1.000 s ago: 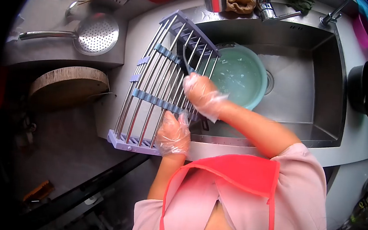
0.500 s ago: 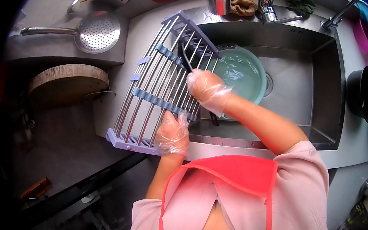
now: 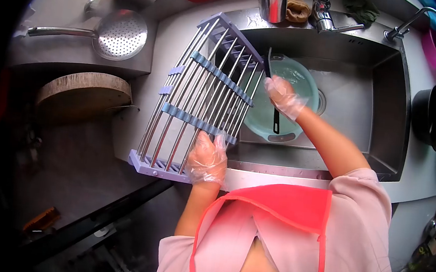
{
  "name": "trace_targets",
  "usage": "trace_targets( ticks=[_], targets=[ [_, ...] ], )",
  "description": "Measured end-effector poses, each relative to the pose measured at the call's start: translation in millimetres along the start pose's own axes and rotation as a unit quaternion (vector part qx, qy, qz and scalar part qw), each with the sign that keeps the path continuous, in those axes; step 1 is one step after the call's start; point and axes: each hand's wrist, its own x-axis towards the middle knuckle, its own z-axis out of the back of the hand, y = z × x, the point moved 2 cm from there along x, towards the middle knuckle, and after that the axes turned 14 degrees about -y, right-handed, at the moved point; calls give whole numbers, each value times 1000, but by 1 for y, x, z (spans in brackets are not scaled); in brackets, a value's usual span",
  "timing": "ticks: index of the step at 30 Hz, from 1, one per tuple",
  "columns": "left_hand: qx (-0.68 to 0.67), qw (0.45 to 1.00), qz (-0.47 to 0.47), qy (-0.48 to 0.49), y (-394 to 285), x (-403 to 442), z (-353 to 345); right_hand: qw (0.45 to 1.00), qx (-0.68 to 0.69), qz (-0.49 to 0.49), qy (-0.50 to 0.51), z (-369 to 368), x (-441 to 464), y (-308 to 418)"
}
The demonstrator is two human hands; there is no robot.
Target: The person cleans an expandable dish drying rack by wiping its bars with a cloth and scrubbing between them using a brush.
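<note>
Rack (image 3: 183, 114) on the sink's (image 3: 347, 111) left edge, both hands busy

So the rack, steel bars with purple ends and blue strips, lies slantwise over the worktop (image 3: 171, 44) and pokes out past the sink's left edge. Its near end is right about at the worktop's front edge.

Left grip (image 3: 205, 158) is clenched on the bars by the rack's near right corner. Right grip (image 3: 284, 94) is wrapped round a black tool (image 3: 276, 119), handle pointing back toward the sink's front edge, top end just beside the rack's far right corner. Can't tell if that end touches the rack, and it's edge-on, so can't say what kind of tool it is either. Both hands are in thin clear gloves (image 3: 209, 174).

Under the tool, in the left half of the sink, there's a pale green basin (image 3: 315, 95) with water in it. Part of the rack hangs in front of its left side.

Other stuff around: tap (image 3: 326, 16) at the sink's back edge with a brown cloth (image 3: 297, 9) near it, black pot (image 3: 429, 117) by the sink's right edge, skimmer (image 3: 120, 35) off to the left, and a thick round board (image 3: 84, 90) nearer than that.
</note>
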Motion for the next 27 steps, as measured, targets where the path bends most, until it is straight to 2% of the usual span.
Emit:
trace_targets(
  ticks=[1,3,4,5,7,8,9,11,13,15,17,19,20,21,24,25,27],
  targets=[
    [-21,1000,0,-13,1,1,-2,998,-36,-35,-25,-12,-6,-36],
    [-41,999,-3,-19,3,0,-4,954,-282,-32,98,-38,-8,-101],
    [-39,999,-7,-27,4,0,-5,953,-283,-34,98,-50,-4,-131],
    [-36,999,-11,-38,4,1,-5,878,-388,93,265,-67,1,-157],
    [-40,998,-13,-40,2,1,-1,749,-470,216,414,-67,-2,-144],
    [-41,998,-14,-39,1,2,0,929,-236,-60,277,-59,-5,-131],
    [-41,998,-15,-35,3,1,0,939,41,-329,93,-46,-16,-103],
    [-38,999,-13,-26,5,1,-1,962,166,-211,59,-28,-31,-34],
    [-39,999,-11,-19,5,2,-3,999,23,-31,37,-12,-44,22],
    [-48,998,-28,-44,4,1,-3,996,-12,85,23,-4,-56,64],
    [-53,996,-33,-57,3,0,-5,996,4,72,58,-5,-38,74],
    [-54,996,-38,-66,2,0,-3,983,-106,86,122,-4,4,69],
    [-52,997,-33,-52,2,0,-2,986,-109,100,72,-4,20,57],
    [-50,998,-27,-39,2,1,-2,970,-191,117,98,-3,18,59],
    [-36,997,-45,-44,5,0,-6,962,-189,164,113,-15,-27,76],
    [-37,997,-44,-45,6,1,-7,961,-190,165,113,-13,-14,74],
    [-42,995,-62,-71,7,0,-8,962,-220,90,132,-7,16,64]
  ],
)
